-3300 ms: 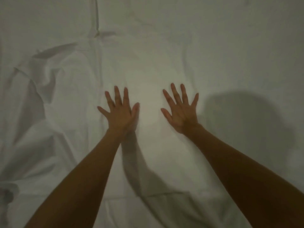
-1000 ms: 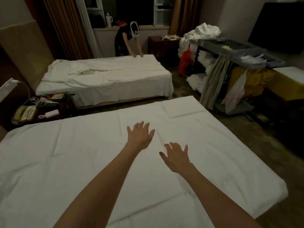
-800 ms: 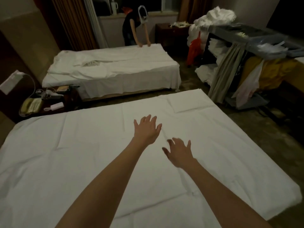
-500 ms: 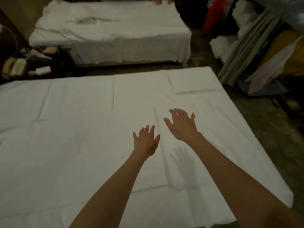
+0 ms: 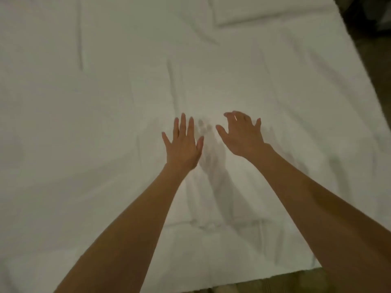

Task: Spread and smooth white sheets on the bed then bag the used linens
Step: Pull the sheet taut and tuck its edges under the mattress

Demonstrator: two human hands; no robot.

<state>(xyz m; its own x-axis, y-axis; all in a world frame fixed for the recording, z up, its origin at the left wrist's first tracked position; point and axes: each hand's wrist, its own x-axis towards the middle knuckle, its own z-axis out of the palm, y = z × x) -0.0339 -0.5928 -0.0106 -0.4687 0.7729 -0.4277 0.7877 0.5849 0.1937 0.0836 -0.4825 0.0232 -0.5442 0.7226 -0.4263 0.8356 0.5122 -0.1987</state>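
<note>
A white sheet (image 5: 105,102) covers the bed and fills nearly the whole view, with shallow creases running across it. My left hand (image 5: 183,144) is stretched out over the middle of the sheet, fingers straight and spread, palm down. My right hand (image 5: 241,134) is just to its right, palm down with fingers loosely bent, holding nothing. Both hands cast shadows on the sheet beneath them. A folded white piece (image 5: 264,9) lies flat at the far right corner of the bed.
The bed's right edge runs diagonally down the right side, with dark floor (image 5: 372,60) beyond it. The near edge of the sheet (image 5: 254,280) shows at the bottom, with floor below.
My view has tilted down from the room onto the bed. Both hands have drawn side by side over the middle of the sheet, the left one now level with the right.
</note>
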